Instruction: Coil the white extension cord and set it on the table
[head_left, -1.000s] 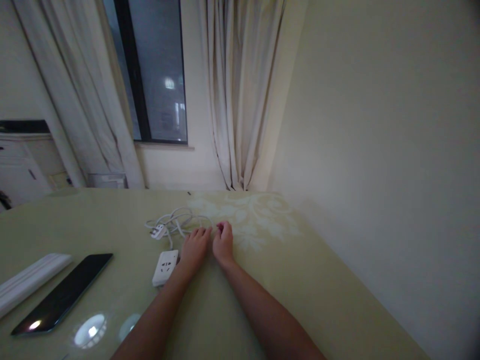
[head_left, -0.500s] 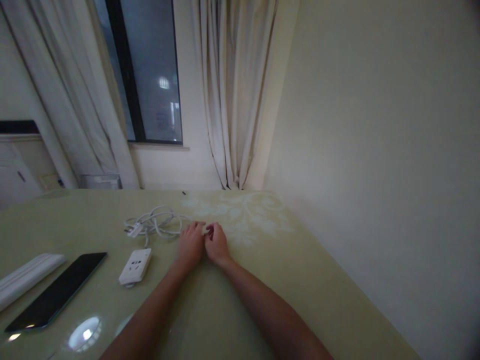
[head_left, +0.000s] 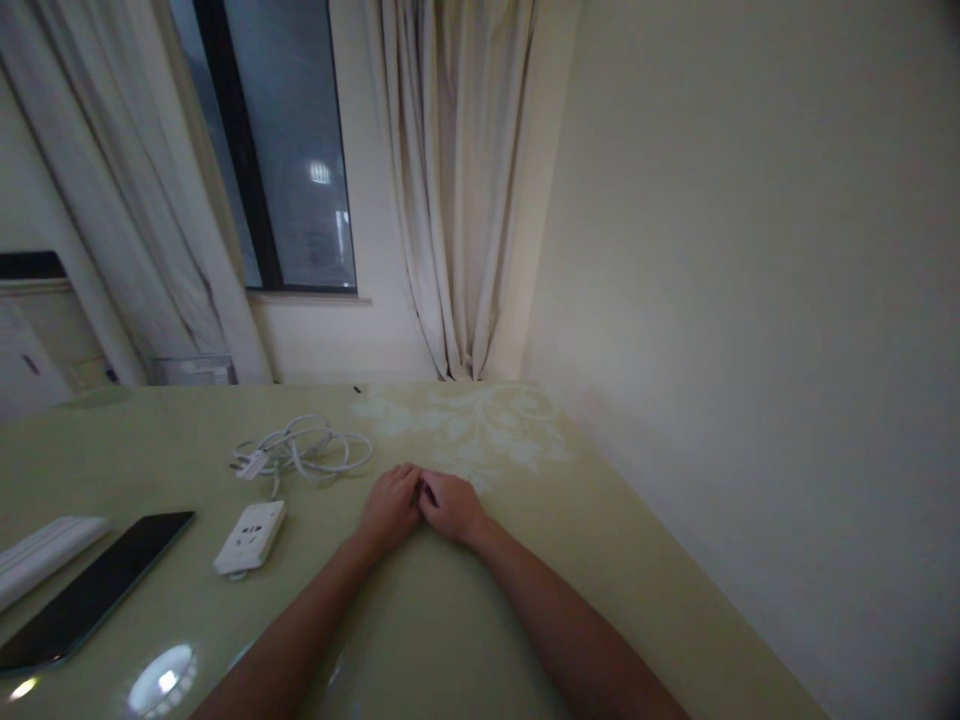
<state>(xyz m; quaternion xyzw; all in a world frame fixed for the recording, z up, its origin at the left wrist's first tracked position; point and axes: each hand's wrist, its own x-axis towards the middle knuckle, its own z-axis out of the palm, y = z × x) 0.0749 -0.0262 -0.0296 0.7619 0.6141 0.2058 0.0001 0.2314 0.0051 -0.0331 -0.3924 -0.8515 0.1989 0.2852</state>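
My left hand (head_left: pixel 390 507) and my right hand (head_left: pixel 450 505) rest side by side on the pale green table (head_left: pixel 480 620), fingertips touching each other. Both have their fingers curled inward. Something small and dark shows between them, too small to name. A white power strip (head_left: pixel 250 535) lies to the left of my left hand. Its coiled white cable (head_left: pixel 304 452) with a plug lies just beyond, clear of both hands.
A dark phone or tablet (head_left: pixel 90 590) and a white ribbed object (head_left: pixel 41 560) lie at the far left. The wall (head_left: pixel 750 300) runs along the table's right edge. Curtains (head_left: pixel 457 180) and a dark window (head_left: pixel 277 150) stand behind the table.
Both hands have drawn back toward me from the cable and closed together. The view has swung right, so the strip and phone sit further left.
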